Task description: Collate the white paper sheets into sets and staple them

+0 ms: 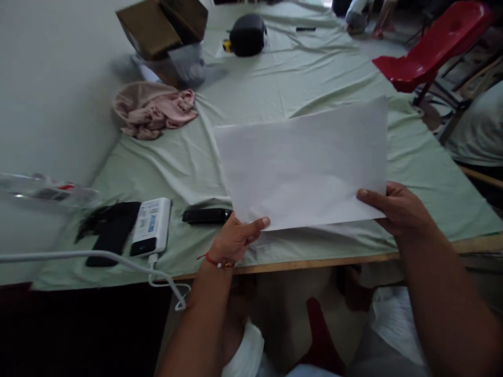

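Note:
A blank white sheet of paper (306, 167) is held up over the near part of the table, its long side running left to right. My left hand (236, 238) pinches its lower left corner, thumb on top and fingers underneath. At the lower right edge, my right hand (403, 209) grips the sheet the same way. A red string bracelet (218, 262) circles my left wrist. Just beyond that hand lies a dark, narrow object (206, 215), partly hidden by the hand and the paper.
Pale green cloth (259, 89) covers the table. At left are a white power bank (151, 225) with a cable, a black pouch-like item (112, 233), a plastic bottle (47, 188) and pink cloth (157, 110). Farther back stand a cardboard box (151, 29) and black case (247, 35). A red chair (436, 47) is at right.

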Tool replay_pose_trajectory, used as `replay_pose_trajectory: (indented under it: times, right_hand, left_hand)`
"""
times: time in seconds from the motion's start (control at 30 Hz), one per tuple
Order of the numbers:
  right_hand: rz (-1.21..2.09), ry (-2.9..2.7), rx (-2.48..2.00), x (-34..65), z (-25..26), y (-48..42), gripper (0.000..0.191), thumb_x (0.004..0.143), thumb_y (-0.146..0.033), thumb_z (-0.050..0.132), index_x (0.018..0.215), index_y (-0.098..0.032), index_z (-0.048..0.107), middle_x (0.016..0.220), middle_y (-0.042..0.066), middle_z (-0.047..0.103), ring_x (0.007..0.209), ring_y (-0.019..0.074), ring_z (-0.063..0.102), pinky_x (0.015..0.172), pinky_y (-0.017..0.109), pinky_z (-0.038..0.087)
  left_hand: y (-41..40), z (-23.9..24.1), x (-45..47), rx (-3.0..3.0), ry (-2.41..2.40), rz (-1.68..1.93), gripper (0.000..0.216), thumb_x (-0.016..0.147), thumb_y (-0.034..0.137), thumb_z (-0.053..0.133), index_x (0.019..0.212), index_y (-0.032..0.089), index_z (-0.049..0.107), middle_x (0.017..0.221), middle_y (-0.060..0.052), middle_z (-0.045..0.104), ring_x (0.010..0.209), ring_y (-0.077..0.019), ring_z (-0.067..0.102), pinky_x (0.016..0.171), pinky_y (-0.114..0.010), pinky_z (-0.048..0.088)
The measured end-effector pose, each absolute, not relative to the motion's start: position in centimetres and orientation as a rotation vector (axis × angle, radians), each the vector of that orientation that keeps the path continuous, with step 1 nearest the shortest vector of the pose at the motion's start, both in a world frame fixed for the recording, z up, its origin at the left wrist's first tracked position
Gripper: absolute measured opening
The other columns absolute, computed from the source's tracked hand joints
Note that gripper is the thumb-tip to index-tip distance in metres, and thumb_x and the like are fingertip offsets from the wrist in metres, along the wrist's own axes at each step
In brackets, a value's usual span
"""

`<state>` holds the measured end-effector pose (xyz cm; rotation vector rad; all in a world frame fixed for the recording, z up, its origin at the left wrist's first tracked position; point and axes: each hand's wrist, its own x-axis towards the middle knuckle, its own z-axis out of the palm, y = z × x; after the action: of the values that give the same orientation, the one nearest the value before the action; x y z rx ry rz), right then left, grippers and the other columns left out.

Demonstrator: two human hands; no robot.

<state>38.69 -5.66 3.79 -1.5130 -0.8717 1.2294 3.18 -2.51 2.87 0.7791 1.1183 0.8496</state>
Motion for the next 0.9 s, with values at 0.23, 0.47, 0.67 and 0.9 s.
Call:
replay_pose_trajectory:
  times: [0.23,0.47,0.67,0.9]
  right_hand:
    - [1.472,-0.835,-1.559,38.5,3.8,-6.0,0.064,0.043,-0.062,0.128,0.079,-0.027,0.087,0.079,0.001,0.083,0.066,0.0192,0.076,0.056,0.029,0.067]
    - [1.363,-0.868,-1.515,37.1,3.9,-5.8,0.062,0.050,-0.057,0.129,0.062,-0.024,0.077,0.066,0.000,0.065,0.051,0.0102,0.053,0.043,0.023,0.054]
    - [1.387,-0.763,-1.589,37.6,4.5,-5.9,0.054,0.041,-0.041,0.128,0.071,-0.025,0.085,0.080,0.005,0.080,0.067,0.0196,0.071,0.053,0.027,0.066]
    - [1.476,-0.676,-1.688,37.1,5.0,-5.4,0.055,0.032,-0.038,0.124,0.069,-0.025,0.086,0.074,0.006,0.084,0.061,0.0194,0.070,0.051,0.027,0.062]
  left_hand:
    - [-2.9,2.7,1.8,0.783,1.109,0.856,0.069,0.051,0.030,0.126,0.079,0.022,0.064,0.063,0.013,0.046,0.055,-0.0019,0.030,0.050,-0.021,0.019]
    - [-2.8,2.8,2.6,0.684,1.175,0.961,0.073,0.049,0.053,0.129,0.086,0.017,0.078,0.074,0.007,0.062,0.056,-0.0002,0.035,0.049,-0.016,0.026]
    - [-3.0,3.1,2.6,0.740,1.182,0.987,0.075,0.052,0.066,0.127,0.081,0.017,0.078,0.074,0.006,0.063,0.057,-0.0004,0.033,0.048,-0.016,0.026]
    - [-3.2,2.2,2.0,0.834,1.192,0.920,0.082,0.057,0.079,0.122,0.068,0.020,0.065,0.065,0.008,0.047,0.057,-0.0039,0.036,0.051,-0.020,0.026]
